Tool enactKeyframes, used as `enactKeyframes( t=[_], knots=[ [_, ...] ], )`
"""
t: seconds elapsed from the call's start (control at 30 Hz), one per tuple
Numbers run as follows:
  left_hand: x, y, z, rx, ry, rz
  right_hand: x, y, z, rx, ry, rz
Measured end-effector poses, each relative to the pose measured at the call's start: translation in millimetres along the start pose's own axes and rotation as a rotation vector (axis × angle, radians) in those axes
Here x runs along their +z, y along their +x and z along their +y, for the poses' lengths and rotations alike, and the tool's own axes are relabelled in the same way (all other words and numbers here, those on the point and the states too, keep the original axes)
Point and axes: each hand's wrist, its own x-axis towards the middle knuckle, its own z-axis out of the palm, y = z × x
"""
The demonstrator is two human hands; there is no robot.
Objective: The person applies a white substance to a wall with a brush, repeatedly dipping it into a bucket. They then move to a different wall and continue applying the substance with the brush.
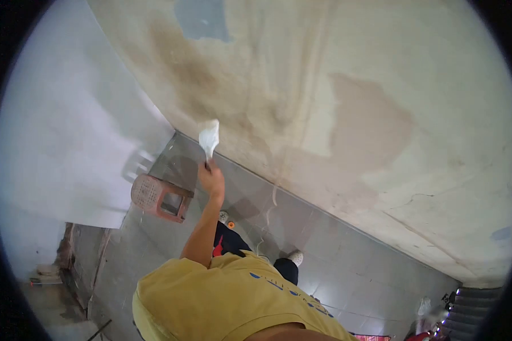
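Note:
My left hand (211, 181) is stretched forward, its fingers closed around the handle of a brush with a wide white head (209, 135). The brush points up and away from me, its head in front of the lower part of the stained beige wall (256, 62). Whether the bristles touch the wall cannot be made out. Below the hand are my bare forearm and yellow shirt (227, 295). My right hand is out of view.
A reddish-brown plastic stool (162, 198) lies on its side on the grey tiled floor (347, 267), left of my arm. A white wall (74, 131) stands at the left. Near my feet lies a small orange object (231, 225). Dark slats (472, 315) show at lower right.

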Motion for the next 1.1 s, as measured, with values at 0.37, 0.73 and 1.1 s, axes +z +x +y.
enactKeyframes(
  t=[0.37,0.73,1.1],
  knots=[
    [-80.1,-127.8,83.9,-0.192,-0.136,0.196,-134.1,73.1,187.7,-0.093,-0.332,-0.373],
    [-217.7,-197.2,93.0,0.074,0.103,0.398,-209.7,166.5,10.9,-0.098,0.255,-0.365],
    [-209.4,-255.4,-22.4,-0.683,-0.201,0.207,-268.0,191.9,-121.1,-0.496,0.237,0.015]
  ],
)
